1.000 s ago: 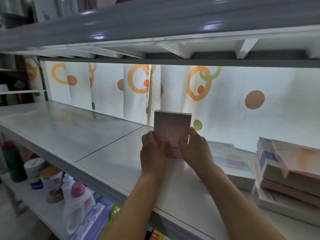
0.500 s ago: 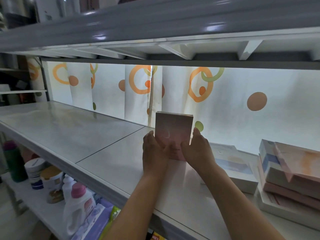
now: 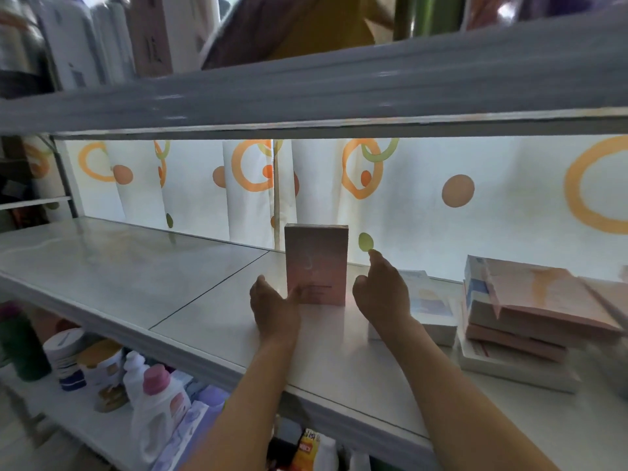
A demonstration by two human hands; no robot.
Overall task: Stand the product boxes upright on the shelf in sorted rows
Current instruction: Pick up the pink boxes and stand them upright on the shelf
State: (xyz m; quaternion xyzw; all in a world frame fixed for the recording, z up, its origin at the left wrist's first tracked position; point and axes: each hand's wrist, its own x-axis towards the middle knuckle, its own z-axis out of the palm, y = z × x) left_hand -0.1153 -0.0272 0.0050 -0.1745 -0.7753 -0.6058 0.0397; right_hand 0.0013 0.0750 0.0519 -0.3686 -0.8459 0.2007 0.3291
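Observation:
A pink product box (image 3: 316,265) stands upright on the white shelf (image 3: 142,266), near its back edge. My left hand (image 3: 274,307) lies flat just in front of the box's lower left corner, fingertips touching it. My right hand (image 3: 382,290) hovers to the right of the box, apart from it, fingers relaxed and one pointing up. A pale box (image 3: 426,307) lies flat behind my right hand. A stack of pink and blue boxes (image 3: 523,314) lies flat at the right.
The upper shelf's grey front edge (image 3: 306,93) hangs low overhead. A patterned curtain (image 3: 441,195) closes the back. The lower shelf holds bottles (image 3: 158,413) and jars (image 3: 64,355).
Both hands held the pink box by its sides; now they have let go. My right hand moved off to the right, my left sank to the shelf. The camera has tilted up.

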